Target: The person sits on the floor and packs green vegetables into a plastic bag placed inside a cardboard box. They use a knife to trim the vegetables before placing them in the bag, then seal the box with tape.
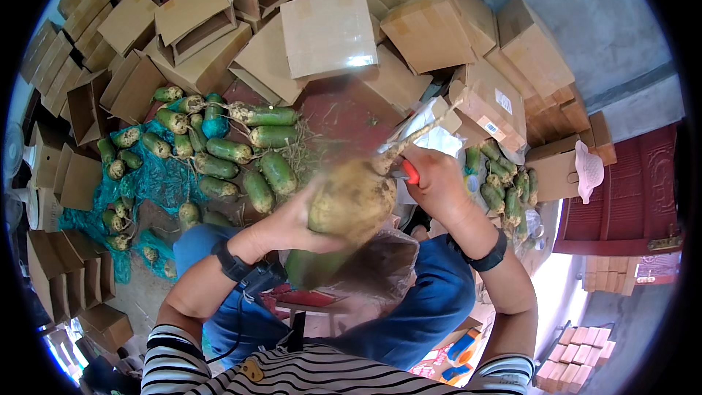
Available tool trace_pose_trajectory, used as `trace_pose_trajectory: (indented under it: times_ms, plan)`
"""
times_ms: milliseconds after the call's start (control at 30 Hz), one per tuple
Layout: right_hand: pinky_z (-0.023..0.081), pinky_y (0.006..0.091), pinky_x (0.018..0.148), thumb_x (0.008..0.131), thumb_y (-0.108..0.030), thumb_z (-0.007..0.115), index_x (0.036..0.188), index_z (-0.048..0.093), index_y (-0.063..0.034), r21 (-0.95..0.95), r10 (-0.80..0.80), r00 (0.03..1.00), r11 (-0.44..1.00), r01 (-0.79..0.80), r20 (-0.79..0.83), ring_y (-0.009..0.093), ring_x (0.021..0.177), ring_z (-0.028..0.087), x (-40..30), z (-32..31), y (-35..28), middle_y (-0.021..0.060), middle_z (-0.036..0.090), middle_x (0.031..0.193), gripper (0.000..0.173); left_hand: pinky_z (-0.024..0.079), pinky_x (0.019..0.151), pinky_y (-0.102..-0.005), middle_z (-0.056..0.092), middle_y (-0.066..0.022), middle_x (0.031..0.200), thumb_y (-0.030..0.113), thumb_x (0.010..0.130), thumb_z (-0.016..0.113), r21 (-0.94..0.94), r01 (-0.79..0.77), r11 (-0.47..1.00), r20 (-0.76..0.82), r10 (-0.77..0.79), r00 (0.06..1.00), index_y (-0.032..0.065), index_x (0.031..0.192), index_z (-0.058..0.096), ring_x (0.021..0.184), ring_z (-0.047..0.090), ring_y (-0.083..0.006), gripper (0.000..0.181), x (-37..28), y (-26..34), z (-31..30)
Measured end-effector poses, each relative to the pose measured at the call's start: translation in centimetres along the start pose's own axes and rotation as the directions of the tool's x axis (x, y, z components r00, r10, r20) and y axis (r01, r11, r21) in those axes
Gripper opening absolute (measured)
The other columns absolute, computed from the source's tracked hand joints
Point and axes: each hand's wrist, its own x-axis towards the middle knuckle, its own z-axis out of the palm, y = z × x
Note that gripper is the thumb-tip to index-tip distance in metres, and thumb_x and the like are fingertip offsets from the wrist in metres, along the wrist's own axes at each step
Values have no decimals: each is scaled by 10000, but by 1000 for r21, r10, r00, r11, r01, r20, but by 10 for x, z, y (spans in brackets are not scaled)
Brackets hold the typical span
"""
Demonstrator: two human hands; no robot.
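Note:
My left hand [293, 222] is wrapped around a large green radish [351, 203] and holds it up above my lap. Its pale, soil-stained end faces up and away from me, with a long tapering root [417, 134] pointing to the upper right. My right hand [439, 181] grips a small tool with a red handle [410, 171]. The tool's metal part lies against the radish near the base of the root; its exact kind is hidden by the fingers. Both the radish and the left hand are slightly blurred.
Green radishes [222, 151] lie on the floor at left, some on teal plastic [170, 184]. Another radish pile [510, 192] sits at right. Cardboard boxes [329, 33] are stacked in front. Between my knees stands an open plastic-lined box [378, 263]. A dark red door [620, 197] is at right.

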Motion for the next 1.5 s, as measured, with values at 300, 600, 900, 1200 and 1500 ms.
trace_pose_trajectory:
  times_ms: [300, 600, 900, 1200, 1500]
  plan:
    - [439, 437, 565, 712, -58, 565, 775, 527, -53, -62, 200, 965, 979, -192, 169, 381, 656, 556, 6, 7, 19, 182, 553, 653, 74, 296, 1025, -329, 364, -104, 1338, 184, 620, 787, 15, -21, 1000, -56, 21, 998, 19, 1379, 188, 1217, 379, -192, 980, 18, -17, -2]
    - [453, 429, 564, 739, -74, 580, 712, 545, -37, -130, 104, 983, 988, -85, 150, 374, 660, 560, -24, 62, 90, 182, 561, 672, 57, 316, 1021, -337, 375, -103, 1323, 302, 521, 838, -244, 138, 960, 70, -125, 990, 27, 1382, 183, 1212, 387, -196, 1116, 19, -5, 6]
    - [408, 323, 527, 809, -191, 617, 727, 535, -6, 264, 527, 849, 814, -517, 35, 231, 527, 443, -90, 39, 67, 145, 492, 592, 218, 369, 985, -343, 444, -116, 1287, 287, 616, 782, -281, 63, 958, -147, -107, 983, 16, 1354, 247, 1155, 462, -219, 951, 24, -1, 9]
    - [421, 284, 494, 812, -297, 623, 788, 515, -2, 257, 627, 748, 776, -576, -217, 125, 537, 552, -209, 135, 79, 61, 534, 575, 316, 340, 997, -313, 421, -116, 1258, 143, 512, 844, 308, 57, 950, 90, -88, 992, 9, 1348, 210, 1179, 414, -197, 1058, 28, -26, 71]
    - [434, 267, 623, 847, -314, 596, 924, 575, 3, 620, 727, 633, 373, -691, 268, 95, 657, 499, -219, 159, 89, 46, 584, 710, 326, 408, 913, -366, 501, -213, 1131, 320, 543, 814, 764, -36, 644, 456, -500, 737, 0, 1248, 316, 1074, 510, -330, 920, 57, -119, 98]
